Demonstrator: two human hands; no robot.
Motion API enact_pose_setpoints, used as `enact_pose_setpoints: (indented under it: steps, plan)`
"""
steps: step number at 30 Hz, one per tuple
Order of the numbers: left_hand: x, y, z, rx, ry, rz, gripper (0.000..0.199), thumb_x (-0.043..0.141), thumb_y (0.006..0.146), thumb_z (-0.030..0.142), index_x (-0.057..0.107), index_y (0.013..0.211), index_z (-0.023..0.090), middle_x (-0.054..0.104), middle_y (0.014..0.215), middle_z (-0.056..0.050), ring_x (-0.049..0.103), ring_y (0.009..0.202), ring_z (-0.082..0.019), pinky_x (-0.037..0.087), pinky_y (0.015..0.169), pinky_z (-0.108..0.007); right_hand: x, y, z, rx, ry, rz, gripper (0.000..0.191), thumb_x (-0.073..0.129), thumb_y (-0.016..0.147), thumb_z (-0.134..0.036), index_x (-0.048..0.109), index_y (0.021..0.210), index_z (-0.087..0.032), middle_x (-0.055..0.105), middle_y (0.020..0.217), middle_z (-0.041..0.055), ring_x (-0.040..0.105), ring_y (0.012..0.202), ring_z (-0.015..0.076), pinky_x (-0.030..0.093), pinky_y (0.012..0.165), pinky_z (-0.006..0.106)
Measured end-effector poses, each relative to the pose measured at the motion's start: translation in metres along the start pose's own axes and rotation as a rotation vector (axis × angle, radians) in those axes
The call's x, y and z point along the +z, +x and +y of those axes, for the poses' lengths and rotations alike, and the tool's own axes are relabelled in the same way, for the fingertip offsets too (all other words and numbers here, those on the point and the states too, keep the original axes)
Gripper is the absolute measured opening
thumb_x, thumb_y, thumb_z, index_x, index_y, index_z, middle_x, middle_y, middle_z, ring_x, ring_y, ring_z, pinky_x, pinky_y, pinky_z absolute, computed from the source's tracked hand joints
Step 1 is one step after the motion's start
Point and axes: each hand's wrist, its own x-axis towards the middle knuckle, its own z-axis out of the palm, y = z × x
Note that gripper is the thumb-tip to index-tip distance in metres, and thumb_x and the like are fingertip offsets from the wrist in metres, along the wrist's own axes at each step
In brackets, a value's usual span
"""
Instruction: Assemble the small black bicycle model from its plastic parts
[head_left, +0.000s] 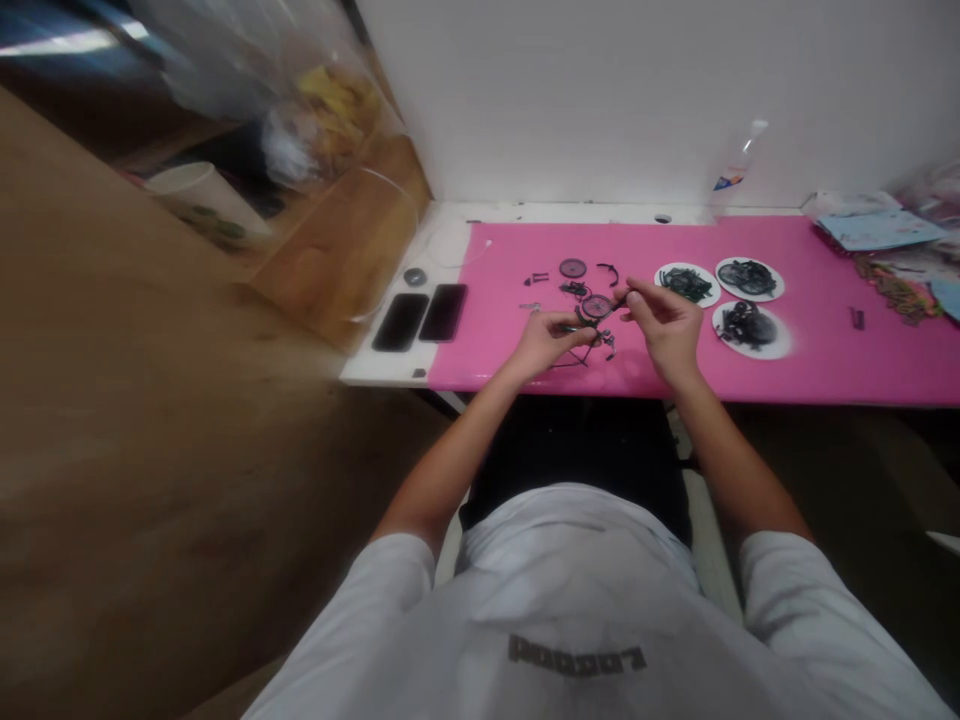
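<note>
Between my two hands is a small black model bicycle assembly with a spoked wheel [597,306]. My left hand [553,342] pinches its lower left part, fingers closed. My right hand [666,328] is closed on a thin dark piece at its upper right. Thin frame-like dark parts show just below my left fingers. Beyond my hands on the pink mat [517,260] lie a loose wheel [572,268], a curved black part [609,272] and small dark pieces [537,279].
Three white plates with black parts [685,285] stand to the right. Two dark phones [443,312] lie at the left edge. A clear bottle [741,158] is by the wall, and blue packets [879,229] are at the far right.
</note>
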Motion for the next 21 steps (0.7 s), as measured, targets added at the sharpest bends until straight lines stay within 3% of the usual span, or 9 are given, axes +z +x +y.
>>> enact_pose_setpoints:
  steps: [13,21]
  plan:
    - [0.0048,-0.0015,-0.0061,-0.004,-0.052,-0.024,0.047,0.098,0.077,0.052,0.085,0.098,0.012,0.085,0.097,-0.014,0.084,0.091,-0.025,0.068,0.093,-0.039,-0.0054,0.0051,0.005,0.041,-0.045,0.075,0.042,0.098,0.078,-0.057,0.075,0.085,-0.023,0.078,0.076,0.0006,0.077,0.065,0.017,0.067,0.065,0.028]
    - [0.0053,-0.0016,-0.0027,-0.008,-0.038,0.0,0.05,0.098,0.076,0.054,0.085,0.098,0.012,0.085,0.099,-0.015,0.084,0.092,-0.026,0.068,0.094,-0.041,-0.0025,0.0029,0.0,-0.004,-0.121,0.087,0.042,0.09,0.085,-0.064,0.086,0.104,-0.027,0.083,0.085,0.0024,0.08,0.073,0.0217,0.072,0.076,0.039]
